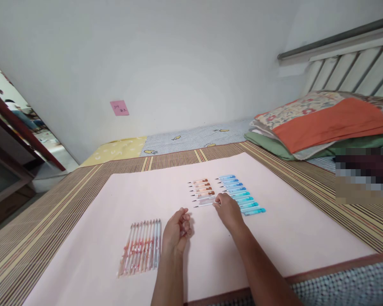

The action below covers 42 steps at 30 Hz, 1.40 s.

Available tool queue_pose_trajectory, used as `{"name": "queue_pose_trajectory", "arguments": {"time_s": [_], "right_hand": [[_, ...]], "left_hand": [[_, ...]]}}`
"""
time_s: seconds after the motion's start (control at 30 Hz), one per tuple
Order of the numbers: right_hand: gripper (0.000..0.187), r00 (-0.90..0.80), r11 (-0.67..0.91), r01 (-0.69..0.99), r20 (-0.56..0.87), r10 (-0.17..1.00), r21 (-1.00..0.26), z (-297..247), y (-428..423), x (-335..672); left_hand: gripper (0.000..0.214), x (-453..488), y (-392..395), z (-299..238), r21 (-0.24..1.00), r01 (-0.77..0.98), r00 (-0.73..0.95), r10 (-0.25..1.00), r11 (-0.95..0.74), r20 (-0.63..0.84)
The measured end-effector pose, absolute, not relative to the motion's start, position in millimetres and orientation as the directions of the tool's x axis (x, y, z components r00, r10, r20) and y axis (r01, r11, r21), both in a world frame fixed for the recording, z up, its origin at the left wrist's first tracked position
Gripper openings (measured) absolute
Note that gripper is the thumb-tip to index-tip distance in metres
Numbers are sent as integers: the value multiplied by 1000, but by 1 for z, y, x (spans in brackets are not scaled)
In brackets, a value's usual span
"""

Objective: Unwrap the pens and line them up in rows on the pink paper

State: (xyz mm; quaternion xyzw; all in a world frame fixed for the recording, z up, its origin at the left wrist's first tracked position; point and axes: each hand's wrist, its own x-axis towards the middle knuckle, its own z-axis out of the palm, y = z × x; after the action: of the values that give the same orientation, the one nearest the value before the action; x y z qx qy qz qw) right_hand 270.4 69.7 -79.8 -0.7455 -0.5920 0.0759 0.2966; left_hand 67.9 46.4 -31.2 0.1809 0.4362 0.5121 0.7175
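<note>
My right hand [227, 208] pinches a slim white pen [204, 206] with a dark tip pointing left, at the lower end of a column of pens. Above it lie several brown-ended pens [201, 188], tips also to the left. Just right of them is a column of pens with blue to turquoise ends [242, 193], partly hidden by my right hand. My left hand [178, 229] is near the paper to the left, its fingers curled in loosely with nothing visible in them. Beside it, several clear pens with reddish markings [142, 248] lie side by side.
A large pale pink sheet [92, 238] covers much of the striped mat [60, 204]. Folded bedding [325, 123] is piled at the right, below a radiator [354, 68]. A pink note [119, 108] sticks to the wall. Through a doorway at far left, a person [19, 112] is visible.
</note>
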Motion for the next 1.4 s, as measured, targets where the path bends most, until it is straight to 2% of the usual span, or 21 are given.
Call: {"name": "queue_pose_trajectory", "arguments": {"time_s": [0.93, 1.4], "right_hand": [[13, 274, -99, 863, 295, 915, -495, -81, 70, 266], [13, 277, -71, 843, 319, 906, -533, -84, 69, 267]], "left_hand": [[15, 72, 46, -29, 691, -589, 105, 887, 419, -450], [10, 71, 47, -29, 677, -608, 102, 886, 415, -451]]}}
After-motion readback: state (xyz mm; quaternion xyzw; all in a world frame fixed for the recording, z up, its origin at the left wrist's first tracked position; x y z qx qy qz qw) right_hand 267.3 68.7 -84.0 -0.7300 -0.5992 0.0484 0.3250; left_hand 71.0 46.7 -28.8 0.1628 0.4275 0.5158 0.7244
